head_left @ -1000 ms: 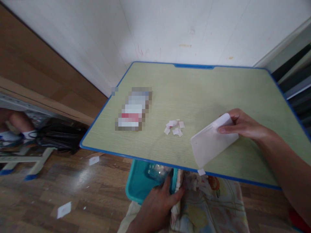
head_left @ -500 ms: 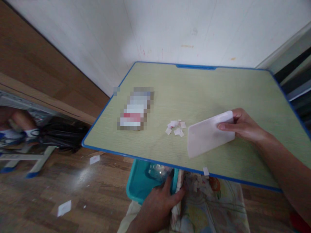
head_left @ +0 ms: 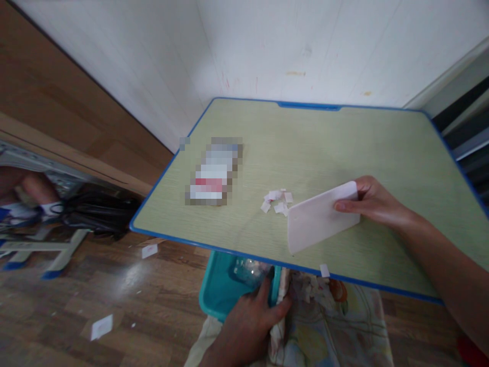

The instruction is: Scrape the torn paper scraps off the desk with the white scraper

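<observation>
My right hand (head_left: 372, 200) pinches a flat white rectangular board (head_left: 323, 216) by its right end, thumb on the near face and fingers behind. The board tilts over the pale green table (head_left: 313, 142), its lower edge close to the surface. Just left of it lie several small paper pieces (head_left: 277, 200) in a loose pile. Below the front edge, my left hand (head_left: 248, 321) grips the right rim of a teal basin (head_left: 217, 290), index finger inside and thumb outside by the cloth. A crumpled clear plastic item (head_left: 250, 270) lies in the basin.
A blurred-out phone-like object (head_left: 214, 173) rests on the table's left. One paper piece (head_left: 324, 270) sits on the front edge. Patterned cloth (head_left: 328, 326) covers the lap, with paper bits on it. Paper scraps (head_left: 101, 327) lie on the floor. Another person's legs (head_left: 38, 191) show at left.
My right hand has shifted slightly left and down with the white board, whose left end is now nearer the paper pile. The left hand and basin have stayed put.
</observation>
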